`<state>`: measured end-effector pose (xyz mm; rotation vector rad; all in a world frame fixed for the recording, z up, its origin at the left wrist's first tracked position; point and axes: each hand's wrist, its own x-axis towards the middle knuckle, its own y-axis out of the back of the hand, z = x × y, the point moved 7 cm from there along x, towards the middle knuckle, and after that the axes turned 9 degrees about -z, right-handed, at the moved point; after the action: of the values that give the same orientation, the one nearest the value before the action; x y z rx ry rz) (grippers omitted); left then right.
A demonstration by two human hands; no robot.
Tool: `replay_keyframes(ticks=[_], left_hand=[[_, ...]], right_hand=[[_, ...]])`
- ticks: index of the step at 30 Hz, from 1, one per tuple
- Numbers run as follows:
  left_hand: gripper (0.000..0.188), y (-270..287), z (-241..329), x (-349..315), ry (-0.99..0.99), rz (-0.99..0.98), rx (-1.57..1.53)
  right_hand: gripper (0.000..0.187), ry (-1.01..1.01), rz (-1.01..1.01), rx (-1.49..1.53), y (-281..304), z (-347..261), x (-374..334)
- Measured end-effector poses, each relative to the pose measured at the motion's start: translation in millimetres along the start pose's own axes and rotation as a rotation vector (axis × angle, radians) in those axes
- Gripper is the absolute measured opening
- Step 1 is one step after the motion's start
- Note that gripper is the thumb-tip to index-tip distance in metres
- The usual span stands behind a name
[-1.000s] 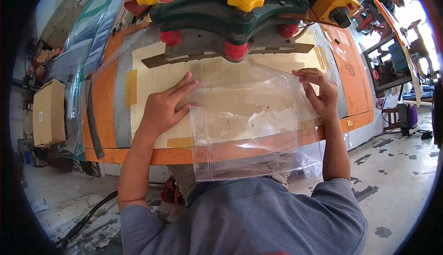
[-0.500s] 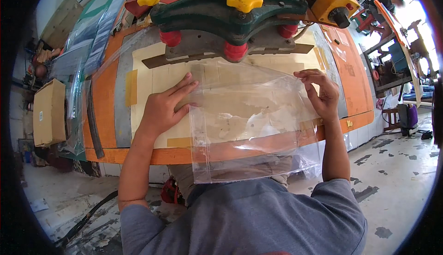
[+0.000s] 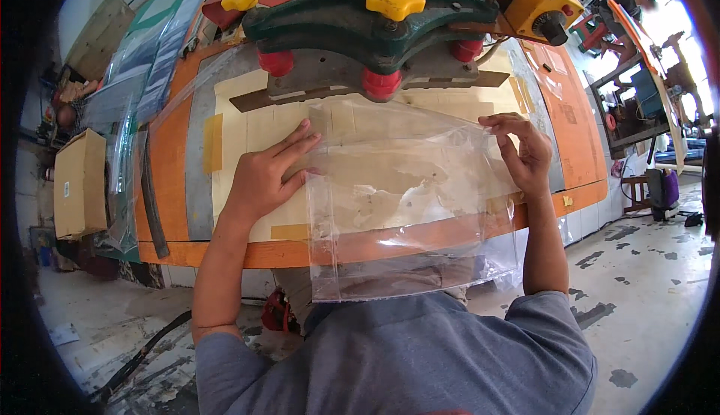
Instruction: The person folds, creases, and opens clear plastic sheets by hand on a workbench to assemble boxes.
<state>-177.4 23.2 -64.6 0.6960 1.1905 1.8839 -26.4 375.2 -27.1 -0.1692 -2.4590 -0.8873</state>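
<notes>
A clear plastic sheet point(image 3: 397, 190) with a seam along its left side lies over the work surface, its near part hanging past the table's front edge. My left hand point(image 3: 266, 175) touches the sheet's left edge, fingers stretched out and thumb apart. At the far right corner, the bent fingers of my right hand point(image 3: 525, 148) grip the plastic. Just beyond the sheet is a dark metal bar point(image 3: 367, 88), mounted beneath the green frame point(image 3: 360, 28) of a press machine.
Yellow knobs point(image 3: 395, 1) top the machine, with a yellow control box point(image 3: 544, 10) at its right. The table's orange edge point(image 3: 247, 255) curves in front of me. A cardboard box point(image 3: 80, 184) and folded clear plastic point(image 3: 154, 47) stand left. A person point(image 3: 634, 17) is far right.
The near part of the plastic sheet has shifted slightly toward me and left. Both hands stay nearly in place.
</notes>
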Motion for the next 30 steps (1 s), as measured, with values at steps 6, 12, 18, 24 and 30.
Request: replay_keyframes(ticks=[6, 12, 18, 24, 30], left_hand=[[0.063, 2.0, 1.3, -0.9, -0.039, 0.053, 0.038], [0.068, 1.7, 5.8, -1.6, -0.036, -0.010, 0.018], [0.069, 7.7, 13.0, 0.1, -0.061, 0.019, -0.019], [0.063, 7.9, 13.7, 0.9, -0.044, 0.061, -0.110], [0.046, 11.5, 10.9, 0.8, 0.002, 0.085, -0.230]], right_hand=[[0.016, -0.016, 0.008, 0.031, 0.2, 2.4, -1.7], [0.011, -0.113, 0.024, 0.137, 3.2, 15.6, -9.5], [0.011, -0.199, 0.087, 0.415, 6.3, 27.0, -13.6], [0.007, -0.245, 0.078, 0.442, 11.6, 35.9, -12.9], [0.008, -0.265, 0.130, 0.534, 13.6, 43.8, -14.9]])
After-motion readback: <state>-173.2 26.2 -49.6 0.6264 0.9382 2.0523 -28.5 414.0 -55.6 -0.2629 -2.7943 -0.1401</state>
